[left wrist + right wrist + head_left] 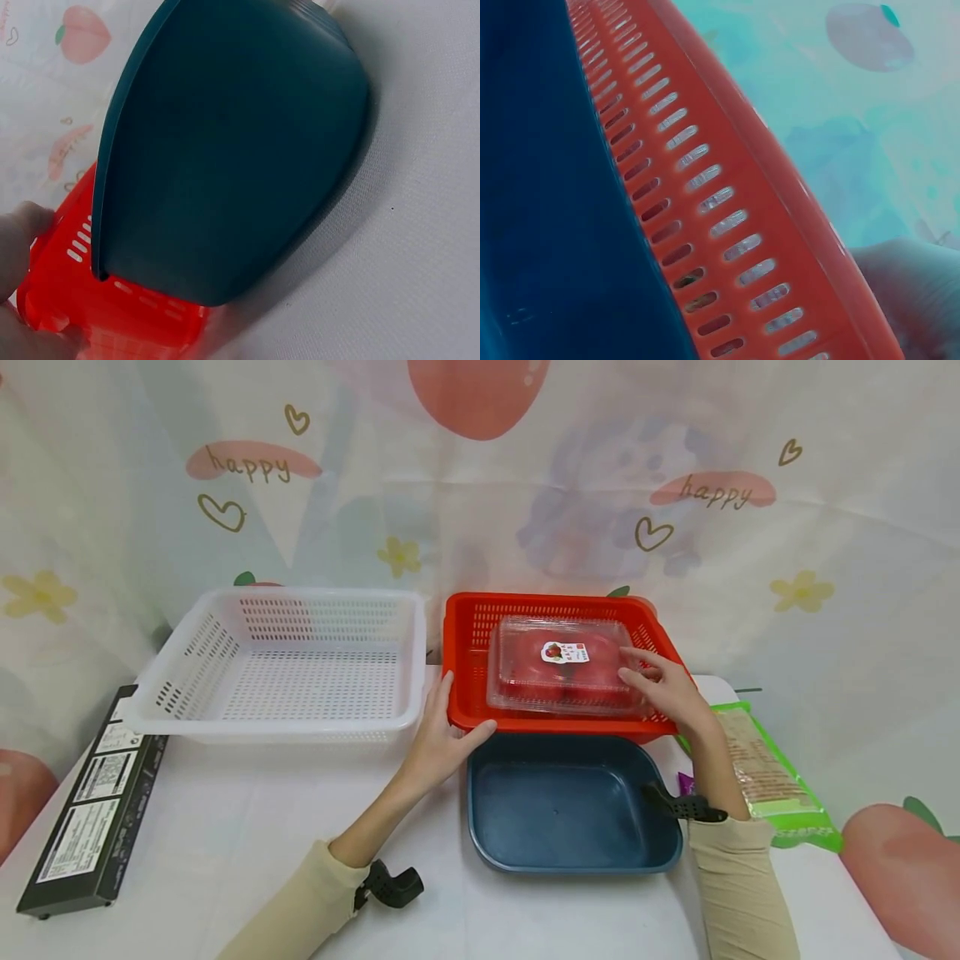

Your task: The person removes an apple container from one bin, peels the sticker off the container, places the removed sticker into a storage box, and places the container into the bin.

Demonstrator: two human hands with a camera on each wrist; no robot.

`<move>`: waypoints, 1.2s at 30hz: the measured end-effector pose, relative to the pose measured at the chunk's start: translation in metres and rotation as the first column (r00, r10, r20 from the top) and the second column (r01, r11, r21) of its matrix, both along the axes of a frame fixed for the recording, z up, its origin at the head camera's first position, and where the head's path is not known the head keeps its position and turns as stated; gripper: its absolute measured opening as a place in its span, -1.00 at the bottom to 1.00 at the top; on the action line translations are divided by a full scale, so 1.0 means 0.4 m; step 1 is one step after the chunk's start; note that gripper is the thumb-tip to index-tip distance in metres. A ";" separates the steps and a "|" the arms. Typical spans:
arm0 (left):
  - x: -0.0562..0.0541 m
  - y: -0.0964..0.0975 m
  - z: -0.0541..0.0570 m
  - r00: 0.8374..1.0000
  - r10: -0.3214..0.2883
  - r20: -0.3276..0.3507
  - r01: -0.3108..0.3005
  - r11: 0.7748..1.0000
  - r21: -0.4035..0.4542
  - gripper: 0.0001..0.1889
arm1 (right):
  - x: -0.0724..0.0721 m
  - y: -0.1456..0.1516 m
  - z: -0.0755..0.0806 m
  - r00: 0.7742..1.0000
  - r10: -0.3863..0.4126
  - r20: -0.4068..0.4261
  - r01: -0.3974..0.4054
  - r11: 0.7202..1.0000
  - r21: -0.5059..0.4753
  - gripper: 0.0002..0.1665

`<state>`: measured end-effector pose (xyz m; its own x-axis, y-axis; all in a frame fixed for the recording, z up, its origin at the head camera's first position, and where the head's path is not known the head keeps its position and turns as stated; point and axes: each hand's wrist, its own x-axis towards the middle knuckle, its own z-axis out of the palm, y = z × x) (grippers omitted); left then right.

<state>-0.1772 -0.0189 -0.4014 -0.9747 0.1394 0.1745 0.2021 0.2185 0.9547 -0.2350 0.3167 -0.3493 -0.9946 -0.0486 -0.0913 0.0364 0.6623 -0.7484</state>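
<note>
A red slotted basket [471, 685] holds a clear plastic clamshell box [510, 681] with a fruit label on its lid; red shows through it. My left hand [438, 739] lies at the basket's front left corner, fingers along the left side and thumb on the front rim. In the left wrist view, fingertips touch the red basket [64, 296]. Over the box's right end is my right hand [667, 692], its fingers lightly bent and spread against the lid. Right wrist view: part of the hand [911, 289] shows beyond the red basket's rim [780, 180]; its fingertips are hidden.
A dark blue basin [555, 814] stands right in front of the red basket. To the left are a white slotted basket [300, 727] and a long black box [93, 810] with labels. A green-edged packet [772, 777] lies at the right. A printed cloth [465, 510] hangs behind.
</note>
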 end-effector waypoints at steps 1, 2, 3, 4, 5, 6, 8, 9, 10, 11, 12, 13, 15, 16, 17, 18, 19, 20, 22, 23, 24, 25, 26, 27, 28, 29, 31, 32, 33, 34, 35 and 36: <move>0.000 0.000 0.000 1.000 0.001 0.003 -0.001 1.000 0.002 -0.03 | 0.002 0.000 -0.001 1.000 -0.005 -0.014 0.005 1.000 -0.012 -0.18; 0.000 -0.001 -0.001 1.000 0.000 0.003 0.000 1.000 0.003 -0.03 | 0.003 0.001 -0.001 1.000 -0.014 -0.028 0.013 1.000 -0.023 -0.19; 0.000 -0.001 -0.001 1.000 0.000 0.008 0.000 1.000 0.004 -0.03 | 0.005 0.002 -0.002 0.999 -0.022 -0.044 0.021 0.999 -0.027 -0.20; 0.000 -0.001 -0.002 1.000 -0.002 0.010 0.002 1.000 0.004 -0.02 | 0.007 0.003 -0.002 0.998 -0.032 -0.057 0.031 0.999 -0.028 -0.20; 0.001 -0.001 -0.003 1.000 -0.004 0.012 0.004 1.000 0.006 -0.02 | 0.009 0.003 -0.002 0.996 -0.041 -0.073 0.039 0.999 -0.031 -0.21; 0.001 -0.001 -0.002 1.000 -0.007 0.016 0.007 1.000 0.008 -0.02 | 0.011 0.004 -0.002 0.994 -0.051 -0.093 0.048 0.998 -0.032 -0.22; 0.002 -0.001 -0.002 1.000 -0.008 0.016 0.007 1.000 0.008 -0.02 | 0.014 0.004 -0.003 0.989 -0.074 -0.131 0.069 0.997 -0.039 -0.25; 0.002 -0.001 -0.002 1.000 -0.008 0.018 0.007 1.000 0.010 -0.02 | 0.015 0.004 -0.004 0.985 -0.087 -0.148 0.082 0.996 -0.044 -0.26; 0.001 -0.001 -0.002 1.000 -0.008 0.018 0.008 1.000 0.011 -0.02 | 0.016 0.004 -0.005 0.982 -0.101 -0.158 0.093 0.994 -0.055 -0.27; 0.001 0.000 -0.001 1.000 -0.006 0.021 0.006 1.000 0.011 -0.02 | 0.016 0.004 -0.006 0.979 -0.113 -0.170 0.103 0.993 -0.066 -0.28; 0.000 0.000 -0.001 1.000 -0.007 0.021 0.007 1.000 0.012 -0.02 | 0.016 0.004 -0.006 0.976 -0.125 -0.178 0.113 0.991 -0.076 -0.29; 0.000 0.000 -0.002 1.000 -0.007 0.023 0.006 1.000 0.012 -0.02 | 0.017 0.003 -0.007 0.974 -0.139 -0.180 0.125 0.988 -0.089 -0.30; 0.000 0.000 -0.002 1.000 -0.006 0.027 0.006 1.000 0.012 -0.01 | 0.017 0.003 -0.007 0.969 -0.162 -0.184 0.145 0.984 -0.106 -0.32; 0.000 0.000 -0.002 1.000 -0.004 0.028 0.004 1.000 0.010 -0.01 | 0.017 0.002 -0.007 0.968 -0.169 -0.186 0.150 0.982 -0.112 -0.33; 0.000 -0.001 -0.002 1.000 -0.002 0.028 0.002 1.000 0.009 -0.01 | 0.016 0.002 -0.007 0.966 -0.175 -0.191 0.155 0.981 -0.117 -0.34; 0.001 -0.001 -0.002 1.000 -0.003 0.026 0.003 1.000 0.012 -0.01 | 0.016 0.002 -0.007 0.964 -0.183 -0.195 0.162 0.979 -0.121 -0.36; 0.001 -0.001 -0.002 1.000 -0.004 0.027 0.004 1.000 0.013 -0.02 | 0.017 0.002 -0.006 0.960 -0.193 -0.201 0.171 0.978 -0.122 -0.37; 0.000 -0.001 -0.003 1.000 -0.007 0.026 0.007 1.000 0.017 -0.02 | 0.018 0.002 -0.006 0.957 -0.200 -0.209 0.178 0.977 -0.121 -0.38; 0.000 -0.001 -0.004 1.000 -0.012 0.023 0.011 1.000 0.025 -0.01 | 0.017 0.002 -0.006 0.951 -0.211 -0.224 0.189 0.975 -0.119 -0.40; 0.000 0.000 -0.005 1.000 -0.013 0.023 0.013 0.999 0.029 -0.01 | 0.017 0.002 -0.005 0.948 -0.216 -0.233 0.193 0.974 -0.116 -0.41; 0.000 0.000 -0.005 1.000 -0.014 0.024 0.014 0.999 0.032 0.00 | 0.018 0.002 -0.005 0.945 -0.222 -0.240 0.200 0.973 -0.113 -0.41; 0.000 0.000 -0.005 1.000 -0.013 0.025 0.012 0.999 0.032 0.00 | 0.019 0.001 -0.005 0.943 -0.226 -0.246 0.205 0.973 -0.108 -0.42; 0.000 0.000 -0.006 1.000 -0.011 0.025 0.011 0.999 0.033 0.01 | 0.019 0.000 -0.005 0.941 -0.228 -0.250 0.208 0.973 -0.105 -0.42; 0.000 -0.001 -0.006 1.000 -0.008 0.025 0.008 1.000 0.030 0.01 | 0.019 -0.001 -0.005 0.940 -0.231 -0.253 0.211 0.972 -0.102 -0.42; 0.000 -0.001 -0.006 1.000 -0.007 0.023 0.006 1.000 0.028 0.02 | 0.020 -0.002 -0.005 0.938 -0.232 -0.256 0.213 0.972 -0.101 -0.42; 0.000 -0.001 -0.006 1.000 -0.005 0.023 0.004 1.000 0.025 0.02 | 0.020 -0.003 -0.005 0.937 -0.234 -0.259 0.216 0.972 -0.097 -0.42; -0.001 -0.001 -0.006 1.000 -0.002 0.021 0.002 1.000 0.019 0.02 | 0.021 -0.004 -0.004 0.934 -0.239 -0.265 0.222 0.971 -0.094 -0.42; -0.001 -0.001 -0.007 1.000 -0.002 0.020 0.002 1.000 0.018 0.01 | 0.022 -0.005 -0.004 0.932 -0.242 -0.269 0.225 0.970 -0.094 -0.42; -0.001 -0.001 -0.007 1.000 -0.001 0.020 0.001 1.000 0.016 0.01 | 0.022 -0.006 -0.004 0.930 -0.244 -0.273 0.227 0.969 -0.094 -0.43; -0.001 -0.002 -0.008 1.000 -0.001 0.020 0.001 1.000 0.017 0.01 | 0.022 -0.006 -0.004 0.929 -0.246 -0.277 0.228 0.969 -0.098 -0.43; -0.001 -0.002 -0.008 1.000 -0.001 0.021 0.001 1.000 0.019 0.01 | 0.023 -0.007 -0.003 0.927 -0.253 -0.277 0.233 0.967 -0.103 -0.44; -0.001 -0.002 -0.008 1.000 -0.001 0.023 0.000 1.000 0.021 0.01 | 0.024 -0.008 -0.003 0.924 -0.266 -0.274 0.242 0.963 -0.118 -0.45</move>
<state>-0.1776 -0.0195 -0.4047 -0.9785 0.1363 0.1547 0.1800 0.1979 0.9636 -0.2255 0.3134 -0.3504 -0.9579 0.2141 0.1915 -0.0271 0.5965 -0.8021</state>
